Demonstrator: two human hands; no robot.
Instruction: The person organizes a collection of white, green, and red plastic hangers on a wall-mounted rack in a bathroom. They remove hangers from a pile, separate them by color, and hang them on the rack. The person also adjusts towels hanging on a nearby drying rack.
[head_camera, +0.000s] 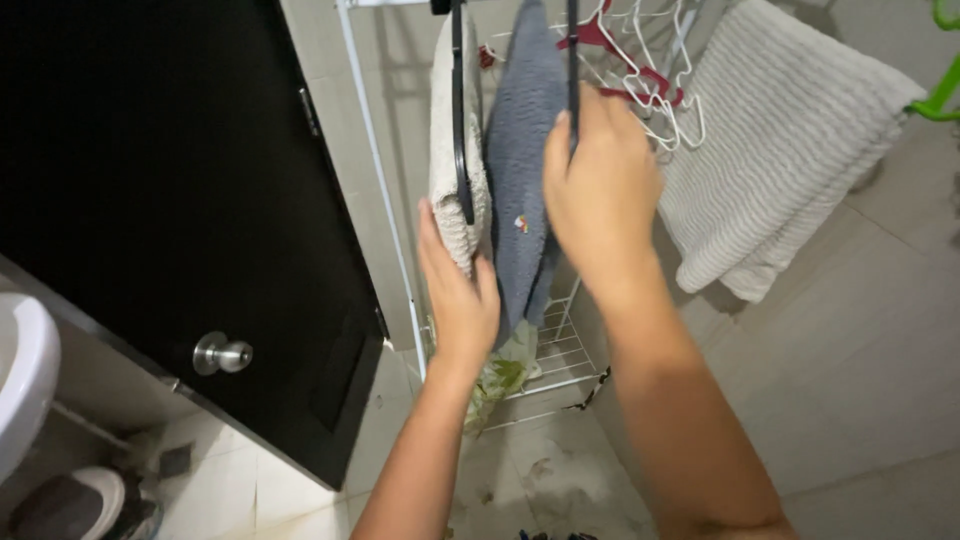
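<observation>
Black door (160, 200) fills the left, silver knob (222, 354) sticking out; it walls off that side, so little room for the left elbow to swing. Ribbed white towel (780, 150) drapes at right over the white rack (385, 200), close beside the right forearm; a wide pull that way could likely drag it down. Tiled floor (850, 380) on the right is the only open room. Grey cloth (520, 190) hangs mid-frame from a black hanger (573, 70), between the two hands, just beside a cream cloth (448, 170) on its own black hanger. Right hand (600, 200) is closed on the grey cloth's hanger near its lower part; fingers hidden, so how firm, cannot tell. Left hand (458, 290) lies flat and open against the cream cloth's lower edge, touching the grey cloth too, gripping nothing. Risk: hangers crowd together with the tangle of white and red hangers (640, 70) just behind the right hand; a hook could snag there. Grey cloth looks loosely draped, could slip onto the wire shelf (560, 350) below.
</observation>
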